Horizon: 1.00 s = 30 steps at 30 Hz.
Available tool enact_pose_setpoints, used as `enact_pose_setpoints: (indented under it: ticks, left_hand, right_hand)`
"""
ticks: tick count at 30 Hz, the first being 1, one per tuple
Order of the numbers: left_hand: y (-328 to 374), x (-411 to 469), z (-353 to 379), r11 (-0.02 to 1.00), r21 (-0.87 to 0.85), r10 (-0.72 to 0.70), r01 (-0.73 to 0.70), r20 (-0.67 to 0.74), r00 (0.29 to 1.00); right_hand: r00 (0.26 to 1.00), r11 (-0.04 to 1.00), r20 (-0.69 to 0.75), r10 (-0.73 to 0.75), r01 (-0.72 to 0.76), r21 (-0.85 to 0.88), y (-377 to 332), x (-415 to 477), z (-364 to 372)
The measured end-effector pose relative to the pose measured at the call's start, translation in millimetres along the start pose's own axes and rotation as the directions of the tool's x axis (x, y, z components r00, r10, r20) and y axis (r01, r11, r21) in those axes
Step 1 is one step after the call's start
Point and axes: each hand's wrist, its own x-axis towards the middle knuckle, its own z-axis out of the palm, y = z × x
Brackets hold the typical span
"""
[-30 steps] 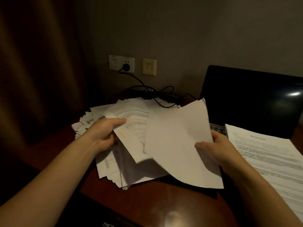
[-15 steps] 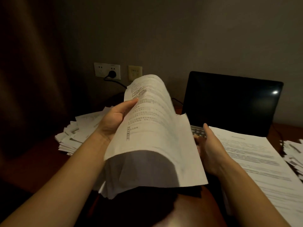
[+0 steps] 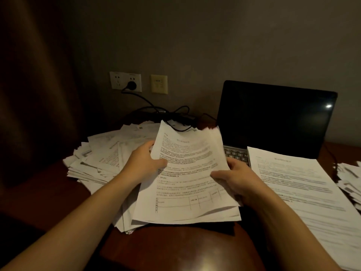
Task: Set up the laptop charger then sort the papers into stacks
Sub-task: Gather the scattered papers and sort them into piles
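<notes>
Dim desk [image 3: 175, 249], both hands grasping the sheets [image 3: 187, 178], left hand [image 3: 145, 163] and right hand [image 3: 237, 178] at the side edges, long axis away from me, sorted stack [image 3: 304, 192] just right, nearer my right hand.

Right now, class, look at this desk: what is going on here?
A person grips a few printed sheets by the side edges with left hand and right hand, above a messy pile on the desk. The charger plug sits in the wall socket. The open laptop is dark. One stack partly covers its keyboard; more papers lie far right.
</notes>
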Motion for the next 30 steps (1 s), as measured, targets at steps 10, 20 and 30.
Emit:
enact_pose_setpoints:
  ticks: [10, 20, 30]
  left_hand:
    - [24.4, -11.7, -31.0, 0.827, -0.562, 0.0, -0.002, -0.003, 1.0]
    - [25.4, -29.3, -43.1, 0.831, -0.514, 0.152, -0.21, -0.152, 0.977]
    - [10.3, -37.4, -36.1, 0.876, -0.448, 0.177, -0.179, -0.048, 0.983]
  right_hand:
    - [0.914, 0.9, -0.107, -0.392, 0.405, 0.163, -15.5, -15.4, 10.4]
    - [0.786, 0.79, -0.257, -0.562, 0.602, 0.114, -21.3, -27.4, 38.2]
    - [0.754, 0.77, -0.221, -0.618, 0.638, 0.022, -8.9, -25.6, 53.4]
